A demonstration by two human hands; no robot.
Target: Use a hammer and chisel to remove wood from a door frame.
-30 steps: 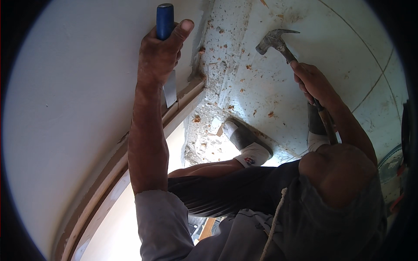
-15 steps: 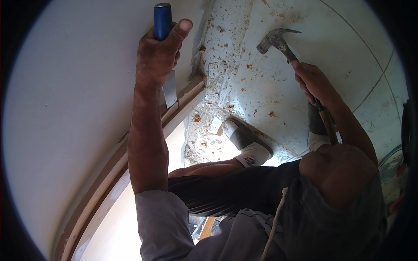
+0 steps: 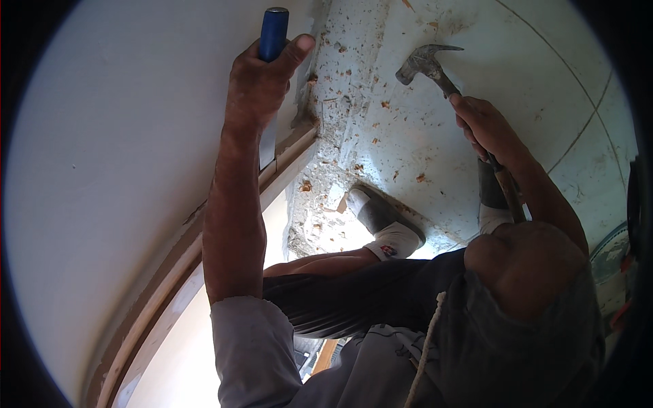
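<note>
My left hand [image 3: 257, 92] is wrapped round the blue handle of a chisel [image 3: 273, 37], thumb up along its side. The flat metal blade shows below the fist, its lower end at a wooden door frame [image 3: 294, 151] along the wall; whether the edge has bitten into the wood I cannot tell. On the right, my right hand [image 3: 486, 126] grips a claw hammer [image 3: 425, 61] by its shaft. The hammer's head is raised, apart from the chisel, over the floor.
A pale wall [image 3: 129, 136] rises on the left. Wood chips [image 3: 422, 178] and crumbs of rubble lie scattered over the light tiled floor [image 3: 524, 75]. My shoe [image 3: 381, 211] stands near the frame's end, and a round tub-like thing [image 3: 609, 255] is at the far right.
My left hand and the chisel handle have shifted to the right, and the handle leans further that way. The hammer has moved slightly left.
</note>
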